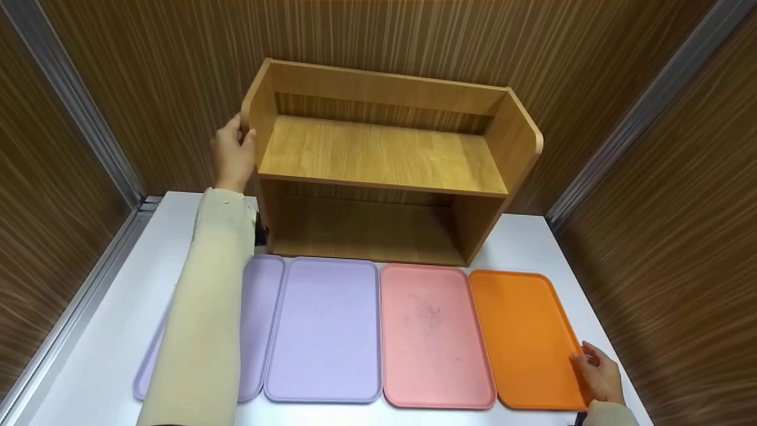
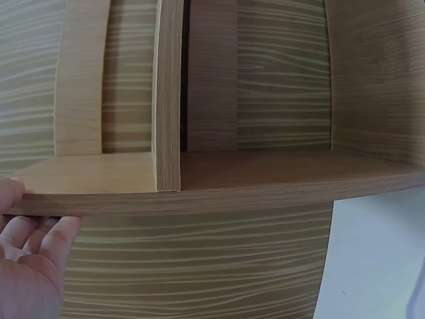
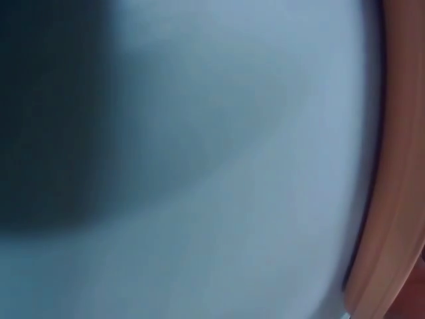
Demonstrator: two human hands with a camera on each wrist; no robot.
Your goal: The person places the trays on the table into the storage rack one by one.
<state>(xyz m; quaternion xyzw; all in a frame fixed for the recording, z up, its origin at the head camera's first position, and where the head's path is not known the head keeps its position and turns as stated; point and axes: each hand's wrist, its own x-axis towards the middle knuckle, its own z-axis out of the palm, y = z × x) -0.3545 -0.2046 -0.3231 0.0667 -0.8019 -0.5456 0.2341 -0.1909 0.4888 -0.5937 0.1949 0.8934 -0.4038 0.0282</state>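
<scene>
A two-tier wooden shelf (image 1: 378, 151) stands at the back of the white table. My left hand (image 1: 232, 157) grips the front edge of its left side panel (image 2: 106, 203), thumb on the inner side and fingers on the outer side in the left wrist view. Down at the front right, my right hand (image 1: 600, 374) rests at the right rim of an orange tray (image 1: 526, 331), its fingers loosely bent over the edge. The right wrist view shows the tray's curved rim (image 3: 392, 166) close up, with a dark blurred shape at left.
Left of the orange tray lie a pink tray (image 1: 434, 337) with dark scuffs and a lavender tray (image 1: 325, 331). A second lavender tray (image 1: 260, 325) is partly hidden under my left sleeve (image 1: 201, 307). Wood-grain walls (image 1: 668, 195) enclose the white table (image 1: 106, 331).
</scene>
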